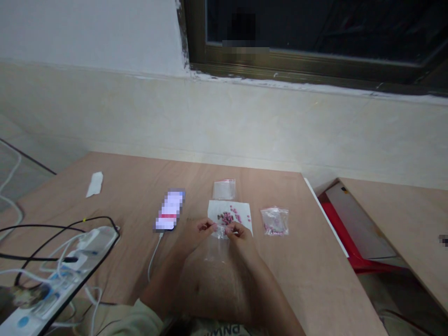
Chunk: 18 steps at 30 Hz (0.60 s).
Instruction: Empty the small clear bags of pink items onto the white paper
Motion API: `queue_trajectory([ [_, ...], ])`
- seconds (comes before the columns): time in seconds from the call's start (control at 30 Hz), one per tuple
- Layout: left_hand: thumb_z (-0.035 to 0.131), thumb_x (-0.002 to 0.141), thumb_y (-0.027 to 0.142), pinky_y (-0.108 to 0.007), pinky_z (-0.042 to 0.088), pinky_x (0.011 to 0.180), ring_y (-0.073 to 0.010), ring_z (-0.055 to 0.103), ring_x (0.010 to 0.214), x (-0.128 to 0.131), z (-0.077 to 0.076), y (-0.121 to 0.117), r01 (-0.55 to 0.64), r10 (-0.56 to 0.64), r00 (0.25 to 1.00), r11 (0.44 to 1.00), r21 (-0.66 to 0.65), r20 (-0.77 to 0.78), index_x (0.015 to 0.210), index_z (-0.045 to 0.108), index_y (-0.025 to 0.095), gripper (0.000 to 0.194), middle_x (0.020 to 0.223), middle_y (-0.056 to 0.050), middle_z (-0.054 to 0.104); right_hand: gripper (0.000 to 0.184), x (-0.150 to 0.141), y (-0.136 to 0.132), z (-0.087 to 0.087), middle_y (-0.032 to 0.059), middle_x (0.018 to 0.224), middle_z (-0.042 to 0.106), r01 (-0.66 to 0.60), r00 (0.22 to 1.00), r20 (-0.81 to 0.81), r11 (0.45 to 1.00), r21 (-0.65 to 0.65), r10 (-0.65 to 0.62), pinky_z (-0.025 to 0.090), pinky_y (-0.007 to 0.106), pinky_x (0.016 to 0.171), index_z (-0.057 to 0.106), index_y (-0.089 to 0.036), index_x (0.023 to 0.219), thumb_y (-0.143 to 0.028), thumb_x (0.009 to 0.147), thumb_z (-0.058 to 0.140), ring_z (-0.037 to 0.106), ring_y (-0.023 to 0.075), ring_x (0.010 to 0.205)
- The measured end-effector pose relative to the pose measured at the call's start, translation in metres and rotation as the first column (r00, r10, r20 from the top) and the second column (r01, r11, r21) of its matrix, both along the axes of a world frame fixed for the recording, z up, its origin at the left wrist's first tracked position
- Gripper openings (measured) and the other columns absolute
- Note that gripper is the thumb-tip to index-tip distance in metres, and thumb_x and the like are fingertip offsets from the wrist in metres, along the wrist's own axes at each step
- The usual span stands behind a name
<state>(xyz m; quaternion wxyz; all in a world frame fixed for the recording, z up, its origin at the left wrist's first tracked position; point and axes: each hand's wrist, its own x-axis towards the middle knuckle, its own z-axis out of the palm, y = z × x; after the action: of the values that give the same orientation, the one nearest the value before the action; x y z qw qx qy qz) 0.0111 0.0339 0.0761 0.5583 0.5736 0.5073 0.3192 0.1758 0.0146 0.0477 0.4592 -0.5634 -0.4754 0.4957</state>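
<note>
Head view: left hand (196, 232), right hand (242, 237), fingertips pinching clear plastic bag (221, 232) at opposite sides, likely for taut edge; bag over near edge of white paper (214, 208), apparently laid to gather small pink pieces (227, 217)

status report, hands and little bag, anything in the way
Left hand and right hand pinching clear bag. Pink pieces on white paper just beyond. Nothing visibly blocking.
</note>
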Motion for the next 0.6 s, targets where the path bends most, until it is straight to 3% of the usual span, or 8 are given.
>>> queue_trajectory([
  [0.13,0.055,0.072,0.036,-0.024,0.041,0.059,-0.0152,0.055,0.065,0.000,0.002,0.005,0.056,-0.056,0.998,0.998,-0.042,0.006,0.071,0.063,0.015,0.023,0.067,-0.001,0.062,0.017,0.001,0.005,0.002,-0.0020,0.053,0.052,0.037,0.999,-0.003,0.999,-0.018,-0.037,0.032,0.024,0.053,0.057,-0.018,0.057,-0.032,0.064,0.062,0.043,0.0123,0.054],
  [0.27,0.056,0.072,0.034,-0.024,0.041,0.060,-0.0149,0.053,0.065,0.001,0.002,0.017,0.046,-0.046,0.999,0.999,0.018,-0.011,0.066,0.062,0.015,0.021,0.063,0.000,0.060,0.018,-0.001,0.016,0.005,0.0004,0.063,0.057,-0.024,0.998,-0.055,1.000,0.018,0.025,0.035,0.025,0.057,0.060,-0.018,0.063,-0.036,0.064,0.062,0.048,0.0145,0.061],
  [0.43,0.054,0.073,0.037,-0.024,0.041,0.065,-0.0158,0.054,0.069,-0.001,-0.005,0.024,0.093,-0.087,0.993,0.993,0.067,-0.078,0.072,0.065,0.015,0.023,0.069,-0.002,0.062,0.020,-0.005,0.025,-0.011,-0.0008,0.059,0.057,-0.020,0.972,-0.235,1.000,-0.019,0.015,0.035,0.025,0.056,0.059,-0.019,0.061,-0.038,0.064,0.065,0.048,0.0134,0.058],
  [0.6,0.054,0.073,0.036,-0.024,0.040,0.060,-0.0145,0.052,0.063,-0.009,-0.012,0.024,0.069,-0.067,0.996,0.997,0.034,-0.064,0.067,0.062,0.014,0.024,0.063,0.000,0.059,0.021,-0.007,0.023,-0.015,-0.0016,0.057,0.056,-0.001,0.963,-0.268,0.997,-0.074,-0.019,0.035,0.025,0.056,0.058,-0.018,0.059,-0.036,0.061,0.068,0.047,0.0123,0.056],
])
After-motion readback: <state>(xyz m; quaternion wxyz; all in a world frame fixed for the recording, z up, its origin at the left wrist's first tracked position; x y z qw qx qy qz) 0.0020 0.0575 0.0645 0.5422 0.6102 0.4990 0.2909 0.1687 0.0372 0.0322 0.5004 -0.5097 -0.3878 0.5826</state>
